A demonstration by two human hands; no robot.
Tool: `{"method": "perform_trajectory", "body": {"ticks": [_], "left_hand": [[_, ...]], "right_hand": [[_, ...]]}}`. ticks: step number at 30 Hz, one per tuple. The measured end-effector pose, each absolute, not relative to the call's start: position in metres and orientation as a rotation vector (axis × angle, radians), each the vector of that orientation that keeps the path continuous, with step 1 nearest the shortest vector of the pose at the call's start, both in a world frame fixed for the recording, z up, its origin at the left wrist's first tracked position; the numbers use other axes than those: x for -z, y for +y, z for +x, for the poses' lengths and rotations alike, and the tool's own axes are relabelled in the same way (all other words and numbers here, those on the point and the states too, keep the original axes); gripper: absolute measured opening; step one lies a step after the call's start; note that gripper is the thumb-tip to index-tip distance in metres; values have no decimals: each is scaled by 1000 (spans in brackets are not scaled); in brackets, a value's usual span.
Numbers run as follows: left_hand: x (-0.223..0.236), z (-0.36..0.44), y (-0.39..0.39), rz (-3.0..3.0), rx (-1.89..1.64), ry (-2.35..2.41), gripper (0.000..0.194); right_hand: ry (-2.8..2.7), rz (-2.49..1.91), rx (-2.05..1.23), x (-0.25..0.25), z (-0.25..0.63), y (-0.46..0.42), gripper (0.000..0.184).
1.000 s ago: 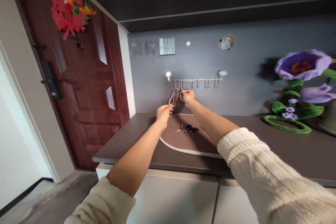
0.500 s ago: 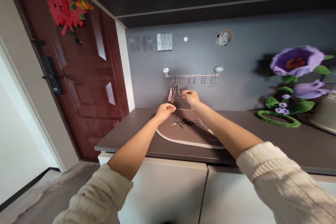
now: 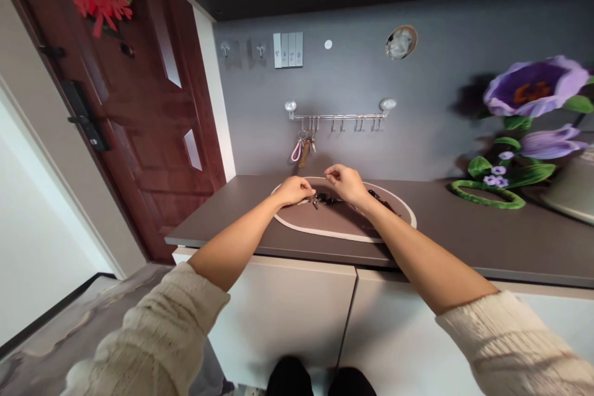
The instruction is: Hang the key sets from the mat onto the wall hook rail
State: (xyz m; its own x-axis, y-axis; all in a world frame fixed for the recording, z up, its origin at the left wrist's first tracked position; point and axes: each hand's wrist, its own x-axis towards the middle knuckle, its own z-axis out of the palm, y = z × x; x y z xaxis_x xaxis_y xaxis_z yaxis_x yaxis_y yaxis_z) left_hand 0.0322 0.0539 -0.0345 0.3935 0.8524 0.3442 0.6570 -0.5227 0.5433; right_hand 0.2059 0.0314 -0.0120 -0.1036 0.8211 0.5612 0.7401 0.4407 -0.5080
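Observation:
On the brown oval mat (image 3: 343,223) with a pale rim lie several metal keys (image 3: 315,202) and some black items (image 3: 327,198) beside them. My left hand (image 3: 293,192) is over the mat's left part, its thumb and fingers bent together right at the keys; whether they grip one is hidden. To its right, my right hand (image 3: 347,184) hovers above the mat with loosely curled fingers, and nothing shows in them. Behind, a pink loop strap (image 3: 296,151), a brown strap (image 3: 305,153) and keys on rings hang from the left end of the hook rail (image 3: 338,116).
Purple flowers (image 3: 533,90) with a green ring base stand on the counter (image 3: 436,223) at right, beside a pale lampshade-like object (image 3: 573,189). Light switches (image 3: 288,50) sit above the rail. White cabinet doors (image 3: 288,315) are below, a dark red door (image 3: 153,111) at left.
Both hands have come down from near the hanging keys to the mat, the left one right to the loose keys. The hung straps have shifted slightly. The view has tilted downward.

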Motion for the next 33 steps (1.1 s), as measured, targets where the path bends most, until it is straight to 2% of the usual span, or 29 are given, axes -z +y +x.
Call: {"method": "perform_trajectory", "body": {"ticks": [7, 15, 25, 29, 33], "left_hand": [[36, 33, 56, 2359, -771, 1316, 22], [25, 33, 47, 2269, -895, 1222, 16], [16, 28, 48, 2013, -1203, 1039, 19], [16, 28, 48, 1870, -1283, 968, 21], [17, 29, 48, 1739, -1313, 918, 23]], "right_hand": [[-2031, -1407, 27, 19, 206, 36, 19], [-2079, -1372, 37, 19, 203, 37, 18], [-1946, -1268, -402, 21, 199, 34, 13], [-1840, -1080, -702, 22, 196, 33, 18], [-1748, -943, -813, 22, 194, 34, 26]]}}
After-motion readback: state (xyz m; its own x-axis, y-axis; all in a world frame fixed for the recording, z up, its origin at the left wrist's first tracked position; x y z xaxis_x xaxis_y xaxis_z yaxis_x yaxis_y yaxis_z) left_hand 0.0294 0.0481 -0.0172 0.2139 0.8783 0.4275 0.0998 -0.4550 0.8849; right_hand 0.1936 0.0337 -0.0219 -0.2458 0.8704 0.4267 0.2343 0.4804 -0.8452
